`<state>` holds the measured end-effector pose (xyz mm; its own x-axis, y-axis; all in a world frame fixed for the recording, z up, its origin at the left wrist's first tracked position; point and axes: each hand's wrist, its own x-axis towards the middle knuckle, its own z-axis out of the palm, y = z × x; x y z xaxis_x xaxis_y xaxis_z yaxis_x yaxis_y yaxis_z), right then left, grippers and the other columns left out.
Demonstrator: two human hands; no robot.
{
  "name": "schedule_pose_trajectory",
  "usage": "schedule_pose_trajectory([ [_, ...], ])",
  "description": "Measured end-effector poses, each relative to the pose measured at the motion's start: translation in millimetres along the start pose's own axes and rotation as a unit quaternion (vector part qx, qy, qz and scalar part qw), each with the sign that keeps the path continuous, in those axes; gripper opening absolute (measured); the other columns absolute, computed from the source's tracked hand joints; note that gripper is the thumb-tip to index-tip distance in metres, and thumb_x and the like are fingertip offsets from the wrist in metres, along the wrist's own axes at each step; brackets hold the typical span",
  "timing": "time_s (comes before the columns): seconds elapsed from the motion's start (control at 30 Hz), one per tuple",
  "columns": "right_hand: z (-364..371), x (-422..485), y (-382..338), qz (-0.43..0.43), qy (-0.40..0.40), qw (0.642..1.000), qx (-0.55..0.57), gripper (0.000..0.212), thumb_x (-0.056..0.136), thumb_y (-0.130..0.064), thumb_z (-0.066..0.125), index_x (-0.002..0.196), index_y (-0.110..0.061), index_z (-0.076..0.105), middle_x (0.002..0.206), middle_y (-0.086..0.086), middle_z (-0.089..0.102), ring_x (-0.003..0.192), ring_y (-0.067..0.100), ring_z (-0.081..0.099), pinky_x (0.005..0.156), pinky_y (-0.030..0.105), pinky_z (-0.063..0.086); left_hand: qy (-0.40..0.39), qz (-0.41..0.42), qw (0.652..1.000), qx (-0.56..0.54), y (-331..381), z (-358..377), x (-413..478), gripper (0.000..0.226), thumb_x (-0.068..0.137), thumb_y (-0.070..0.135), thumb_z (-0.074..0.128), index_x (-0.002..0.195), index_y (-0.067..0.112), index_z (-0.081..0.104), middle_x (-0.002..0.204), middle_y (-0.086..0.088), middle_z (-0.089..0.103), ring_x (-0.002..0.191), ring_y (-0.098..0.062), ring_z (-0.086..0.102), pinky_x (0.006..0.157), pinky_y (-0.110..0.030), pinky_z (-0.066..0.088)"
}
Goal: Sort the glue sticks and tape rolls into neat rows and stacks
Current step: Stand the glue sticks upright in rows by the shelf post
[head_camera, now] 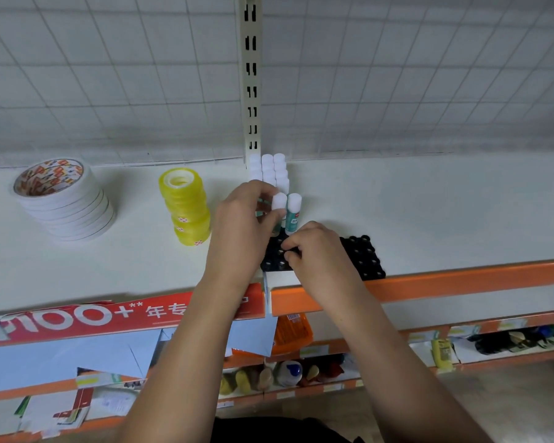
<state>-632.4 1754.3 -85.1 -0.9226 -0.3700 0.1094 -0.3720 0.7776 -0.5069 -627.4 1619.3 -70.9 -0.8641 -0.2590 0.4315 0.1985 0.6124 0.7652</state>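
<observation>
Head view: L hand clamps glue stick; R hand at black tray, grip unclear.

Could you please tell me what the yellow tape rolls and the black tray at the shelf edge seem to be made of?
The yellow tape rolls: probably clear plastic film, glossy, since light glows through the tinted stack. The black tray: likely moulded plastic, fairly matte, judging by its regular round sockets with small highlights.
</observation>
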Motion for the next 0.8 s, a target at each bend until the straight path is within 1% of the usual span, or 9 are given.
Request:
schedule_pose_trajectory([
  [0.2, 0.0, 1.6, 1.2, -0.004, 0.001, 1.000, 0.007, 0.020, 0.093, -0.010, 0.060, 0.105, -0.009, 0.075, 0.107, 0.010, 0.061, 0.092, 0.020, 0.061, 0.081, 0.025, 0.048, 0.008, -0.014, 1.000, -0.001, -5.4, 7.9, 2.4, 0.018, 0.081, 0.013, 0.075, 0.092, 0.019, 0.063, 0.095, 0.005, 0.069, 0.088, -0.010, 0.066, 0.074, -0.037, 0.056],
  [0.33, 1.4, 1.3, 1.1, -0.003, 0.012, 1.000, 0.009, 0.018, 0.093, -0.009, 0.059, 0.102, -0.007, 0.075, 0.104, 0.011, 0.061, 0.090, 0.022, 0.062, 0.082, 0.032, 0.052, 0.013, -0.023, 1.000, -0.006, -6.6, 12.8, -1.1, 0.022, 0.080, 0.011, 0.075, 0.092, 0.025, 0.062, 0.093, 0.009, 0.068, 0.085, -0.001, 0.063, 0.076, -0.025, 0.053],
  [0.4, 1.3, 1.3, 1.9, -0.004, 0.014, 1.000, 0.009, 0.018, 0.093, -0.010, 0.059, 0.100, -0.007, 0.076, 0.103, 0.011, 0.061, 0.090, 0.023, 0.061, 0.082, 0.034, 0.052, 0.017, -0.030, 0.999, -0.011, -7.4, 15.3, -3.8, 0.022, 0.081, 0.011, 0.074, 0.095, 0.023, 0.063, 0.095, 0.011, 0.067, 0.086, 0.000, 0.062, 0.076, -0.021, 0.052],
  [0.53, 0.1, 2.3, 2.3, -0.007, 0.014, 1.000, 0.009, 0.019, 0.094, -0.010, 0.057, 0.098, -0.008, 0.076, 0.101, 0.010, 0.061, 0.090, 0.022, 0.061, 0.081, 0.033, 0.051, 0.013, -0.040, 0.999, -0.008, -7.5, 17.6, -1.1, 0.022, 0.083, 0.012, 0.073, 0.094, 0.025, 0.060, 0.093, 0.012, 0.066, 0.085, 0.000, 0.063, 0.075, -0.016, 0.050],
  [0.67, 1.5, 1.9, 3.2, -0.016, 0.013, 1.000, 0.011, 0.019, 0.094, -0.009, 0.057, 0.097, -0.006, 0.075, 0.102, 0.011, 0.061, 0.091, 0.022, 0.061, 0.081, 0.031, 0.051, 0.021, -0.055, 0.998, -0.003, -5.5, 20.4, -4.0, 0.018, 0.084, 0.014, 0.072, 0.097, 0.021, 0.062, 0.094, 0.008, 0.067, 0.086, -0.002, 0.062, 0.075, -0.019, 0.051],
  [0.73, 2.3, 1.8, 5.2, -0.020, 0.015, 1.000, 0.015, 0.018, 0.093, -0.009, 0.057, 0.097, -0.006, 0.075, 0.102, 0.011, 0.061, 0.092, 0.023, 0.061, 0.082, 0.032, 0.050, 0.024, -0.060, 0.998, 0.004, -4.2, 21.9, -5.5, 0.017, 0.085, 0.014, 0.071, 0.099, 0.018, 0.063, 0.096, 0.005, 0.068, 0.089, -0.006, 0.063, 0.078, -0.025, 0.052],
  [0.8, 0.8, 1.5, 7.2, -0.023, 0.008, 0.999, 0.021, 0.018, 0.094, -0.011, 0.058, 0.100, -0.008, 0.075, 0.104, 0.010, 0.061, 0.094, 0.022, 0.060, 0.085, 0.030, 0.050, 0.014, -0.061, 0.998, 0.032, -3.1, 20.9, -6.2, 0.017, 0.085, 0.015, 0.070, 0.101, 0.016, 0.064, 0.097, 0.003, 0.068, 0.090, -0.011, 0.064, 0.079, -0.033, 0.053],
])
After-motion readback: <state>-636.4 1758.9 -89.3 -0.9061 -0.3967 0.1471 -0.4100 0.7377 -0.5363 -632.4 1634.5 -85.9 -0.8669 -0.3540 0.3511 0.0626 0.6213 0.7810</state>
